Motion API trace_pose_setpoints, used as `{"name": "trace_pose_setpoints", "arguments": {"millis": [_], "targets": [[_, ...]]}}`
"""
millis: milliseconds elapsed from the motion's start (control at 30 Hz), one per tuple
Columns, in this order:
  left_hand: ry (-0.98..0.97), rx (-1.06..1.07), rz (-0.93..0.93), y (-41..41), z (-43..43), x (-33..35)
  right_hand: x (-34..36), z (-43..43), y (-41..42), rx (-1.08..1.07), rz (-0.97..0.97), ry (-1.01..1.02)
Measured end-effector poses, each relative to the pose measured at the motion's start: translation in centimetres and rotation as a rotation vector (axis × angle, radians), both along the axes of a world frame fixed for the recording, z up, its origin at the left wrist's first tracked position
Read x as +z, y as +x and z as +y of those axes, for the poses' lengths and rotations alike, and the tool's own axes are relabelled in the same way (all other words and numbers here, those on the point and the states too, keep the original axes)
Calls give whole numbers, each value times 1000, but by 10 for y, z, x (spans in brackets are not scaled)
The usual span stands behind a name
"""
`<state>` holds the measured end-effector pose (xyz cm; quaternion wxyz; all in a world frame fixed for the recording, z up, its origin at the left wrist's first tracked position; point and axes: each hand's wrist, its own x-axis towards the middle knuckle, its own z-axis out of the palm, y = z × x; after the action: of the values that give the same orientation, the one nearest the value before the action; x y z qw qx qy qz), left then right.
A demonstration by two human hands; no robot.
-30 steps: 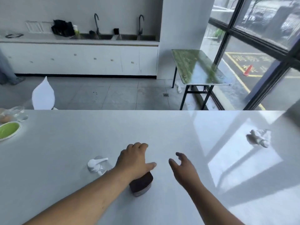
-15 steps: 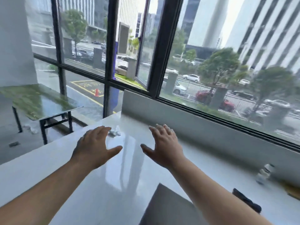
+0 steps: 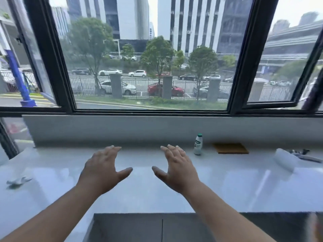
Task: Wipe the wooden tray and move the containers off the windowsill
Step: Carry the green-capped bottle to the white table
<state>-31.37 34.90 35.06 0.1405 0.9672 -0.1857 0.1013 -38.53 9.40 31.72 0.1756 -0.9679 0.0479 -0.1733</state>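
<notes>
Grey panel, matt and seamed down its middle, lies nearest the camera along the bottom edge; what it is cannot be determined. Beyond it runs the glossy white counter, over which both bare forearms extend. Left hand is palm down with fingers spread and thumb out, holding nothing; right hand mirrors it, likewise spread and empty. Whether either palm touches the surface cannot be told. A crumpled scrap lies well off to the left. Further out, where the counter meets the low grey wall under the window, a small white bottle with green cap stands upright, near the right hand and beyond it to the right. Just beyond the bottle to the right a flat brown wooden tray lies against the wall, bare on top. A white roll-like object and some blurred dark items sit further right. Assessment: neither step appears begun; the tray is untouched and the bottle remains at the sill. No cloth is in either hand. The next move calls for the right hand to reach forward and right, closing around the bottle's body, or for a wiping cloth to be obtained first.
</notes>
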Motion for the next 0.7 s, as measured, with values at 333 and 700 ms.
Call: {"name": "trace_pose_setpoints", "arguments": {"millis": [333, 700], "targets": [[50, -140, 58, 40, -222, -24, -25, -229, -4, -218, 13, 58], [73, -344, 90, 102, -361, -57, -61, -321, 27, -357, 73, 86]]}}
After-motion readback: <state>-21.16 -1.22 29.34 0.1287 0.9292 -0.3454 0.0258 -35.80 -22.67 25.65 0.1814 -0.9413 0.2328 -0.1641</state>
